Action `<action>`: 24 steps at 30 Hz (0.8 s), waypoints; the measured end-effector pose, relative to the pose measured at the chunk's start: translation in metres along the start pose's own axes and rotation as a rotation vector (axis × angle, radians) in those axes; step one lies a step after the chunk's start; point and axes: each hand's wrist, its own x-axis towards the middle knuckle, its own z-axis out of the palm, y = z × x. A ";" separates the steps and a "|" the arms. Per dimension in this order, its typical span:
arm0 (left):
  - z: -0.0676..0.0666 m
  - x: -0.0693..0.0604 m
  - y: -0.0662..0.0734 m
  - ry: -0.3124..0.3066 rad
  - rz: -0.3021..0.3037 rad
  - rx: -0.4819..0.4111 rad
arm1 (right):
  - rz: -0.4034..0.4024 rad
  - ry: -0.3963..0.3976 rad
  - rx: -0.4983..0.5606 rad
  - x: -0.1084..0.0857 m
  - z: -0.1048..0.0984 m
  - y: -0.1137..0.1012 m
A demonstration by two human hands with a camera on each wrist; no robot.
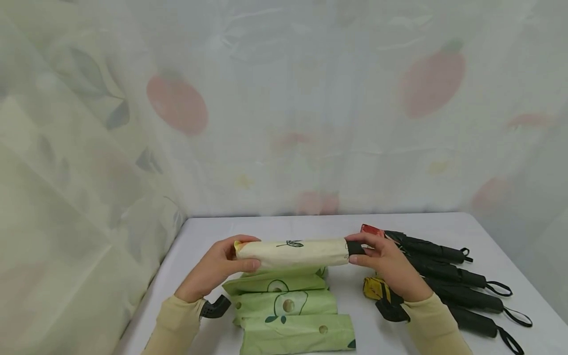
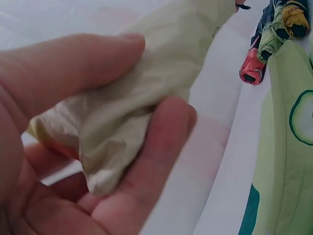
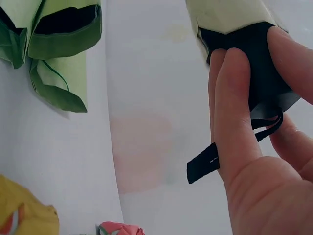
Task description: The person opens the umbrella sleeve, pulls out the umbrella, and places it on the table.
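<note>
Both hands hold up a folded umbrella in a cream sleeve (image 1: 301, 254) with a black leaf print, roughly level above the table. The left hand (image 1: 215, 268) grips its left end between thumb and fingers; the left wrist view shows bunched cream cloth (image 2: 117, 127) there. At the other end, the right hand (image 1: 390, 266) pinches the black handle end, and a black wrist strap (image 3: 203, 162) hangs beside the fingers in the right wrist view. Below lie several green avocado-print sleeves (image 1: 297, 333) in a stack of rows; what is inside them I cannot tell.
To the right lie several black folded umbrellas (image 1: 470, 296) with wrist loops, side by side. Their near ends show coloured cloth, one red (image 1: 372, 230) and one yellow (image 1: 373, 288). The white table (image 1: 213, 227) meets a printed curtain (image 1: 310, 123) at the back.
</note>
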 end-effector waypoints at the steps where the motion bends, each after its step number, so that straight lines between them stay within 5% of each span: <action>1: 0.000 0.000 0.001 0.008 0.005 0.012 | 0.007 0.000 0.007 0.000 -0.001 0.001; 24: 0.000 -0.003 0.003 0.021 0.076 0.066 | 0.007 0.017 0.246 0.001 0.000 0.006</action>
